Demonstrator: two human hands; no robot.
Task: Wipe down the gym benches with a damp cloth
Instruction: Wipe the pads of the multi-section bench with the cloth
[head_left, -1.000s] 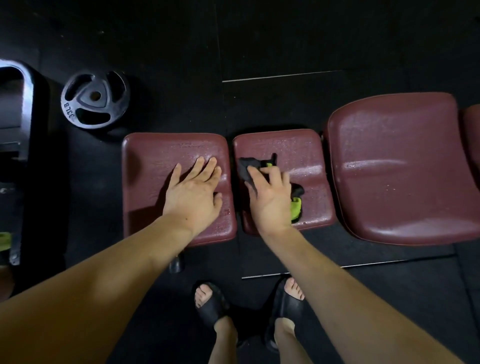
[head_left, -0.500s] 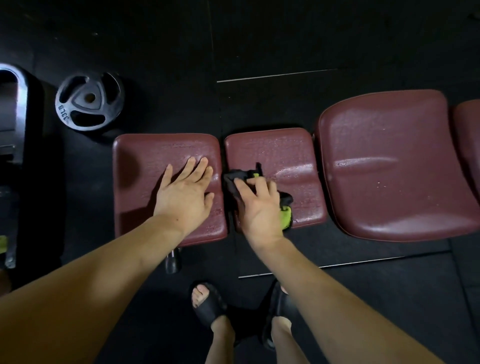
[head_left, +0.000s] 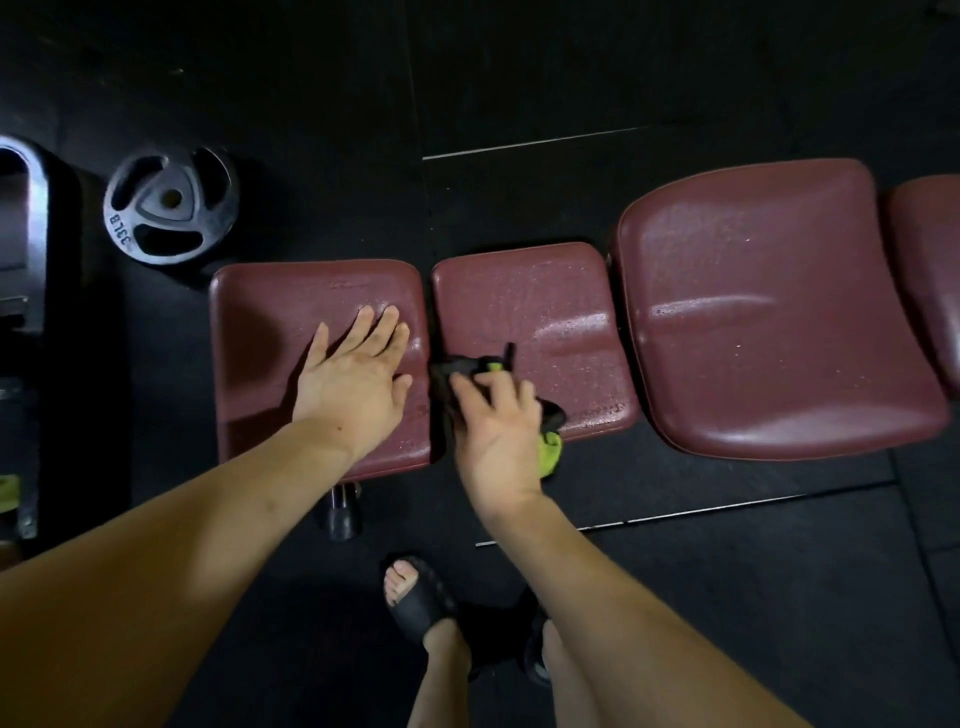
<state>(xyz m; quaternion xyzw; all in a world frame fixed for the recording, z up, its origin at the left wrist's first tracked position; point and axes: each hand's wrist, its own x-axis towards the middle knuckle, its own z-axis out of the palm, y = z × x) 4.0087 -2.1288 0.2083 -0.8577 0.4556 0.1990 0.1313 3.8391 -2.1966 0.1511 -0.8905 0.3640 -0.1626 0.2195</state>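
The right hand (head_left: 498, 431) presses the black-and-green cloth (head_left: 550, 452) with flat fingers, now slid back to the middle counter pad's (head_left: 545, 301) near left corner. The left hand (head_left: 353, 379) stays spread flat on the left pad (head_left: 270, 332).

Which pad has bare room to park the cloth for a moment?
The large pad, right of the middle pad, is bare all over. The middle pad's far half is free; its near left corner holds the cloth under the right hand. The left hand covers much of the left pad.
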